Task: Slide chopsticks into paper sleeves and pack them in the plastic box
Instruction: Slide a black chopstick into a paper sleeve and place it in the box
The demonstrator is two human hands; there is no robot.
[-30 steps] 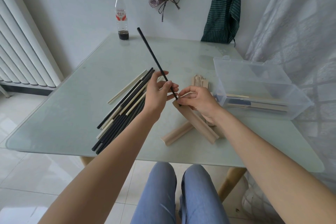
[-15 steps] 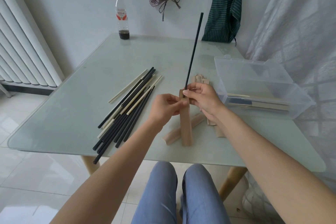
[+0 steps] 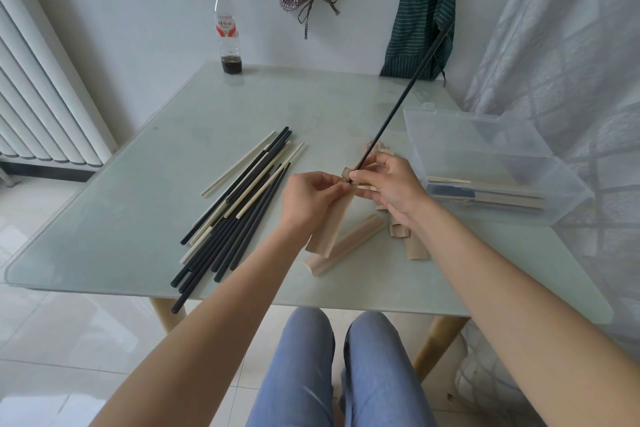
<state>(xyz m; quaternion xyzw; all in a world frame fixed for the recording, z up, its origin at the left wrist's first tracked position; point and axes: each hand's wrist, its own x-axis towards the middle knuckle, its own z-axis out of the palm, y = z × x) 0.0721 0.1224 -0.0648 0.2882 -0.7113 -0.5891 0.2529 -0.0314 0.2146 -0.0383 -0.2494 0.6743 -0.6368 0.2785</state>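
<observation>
A black chopstick [image 3: 401, 97] slants up to the right, its lower tip at the mouth of a tan paper sleeve [image 3: 332, 218]. My right hand [image 3: 388, 184] pinches the chopstick just above the sleeve's mouth. My left hand [image 3: 308, 201] pinches the sleeve's top edge, and the sleeve hangs down toward the table. A pile of black and pale chopsticks [image 3: 239, 204] lies to the left. More tan sleeves [image 3: 346, 244] lie under my hands. The clear plastic box [image 3: 485, 163] stands open at the right with several sleeved chopsticks inside.
The glass table [image 3: 138, 211] carries a nearly empty bottle [image 3: 228, 31] at its far edge. A radiator [image 3: 41, 97] stands at the left, a curtain [image 3: 571, 45] at the right. Aprons hang on the back wall. My knees [image 3: 343, 357] are below the near edge.
The black chopstick swung from leaning left, through upright, to leaning right. The sleeve turned from lying slanted on the table to hanging upright in my left hand.
</observation>
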